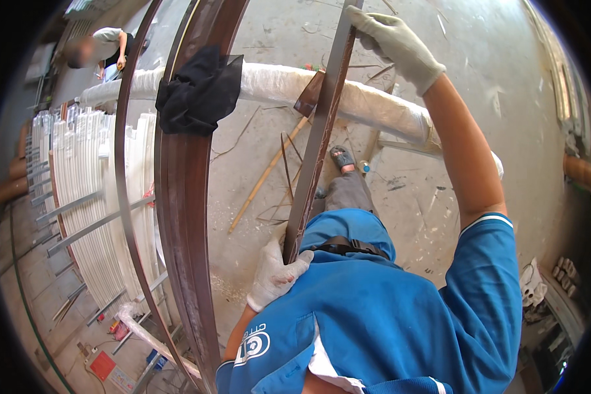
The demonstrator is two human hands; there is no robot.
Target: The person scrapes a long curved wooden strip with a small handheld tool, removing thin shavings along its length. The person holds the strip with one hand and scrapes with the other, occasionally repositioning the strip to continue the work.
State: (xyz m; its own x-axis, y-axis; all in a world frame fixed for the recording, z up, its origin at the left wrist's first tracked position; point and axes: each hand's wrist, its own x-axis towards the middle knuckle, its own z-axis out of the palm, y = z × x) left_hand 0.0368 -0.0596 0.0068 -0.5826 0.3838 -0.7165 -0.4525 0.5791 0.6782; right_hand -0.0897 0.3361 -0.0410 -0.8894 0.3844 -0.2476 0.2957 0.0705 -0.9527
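Note:
A long dark brown profile bar (322, 131) slants up across the middle, close to my body. My gloved left hand (276, 272) is closed around its lower end at my waist. Higher up, my gloved right hand (397, 46) grips the same bar near the top edge of the view, arm stretched out. The bar crosses over a plastic-wrapped support beam (269, 82). To the left, wider dark brown profiles (187, 197) lie lengthwise over that beam, with a black cloth (200, 92) draped on them. A thin brown strip (121, 138) runs beside them.
White profiles (88, 197) are stacked on metal rods at the left. A co-worker (108, 49) bends over at the far left. On the floor lie a wooden-handled tool (269, 174) and scattered scraps. Long pieces (558, 72) line the right side.

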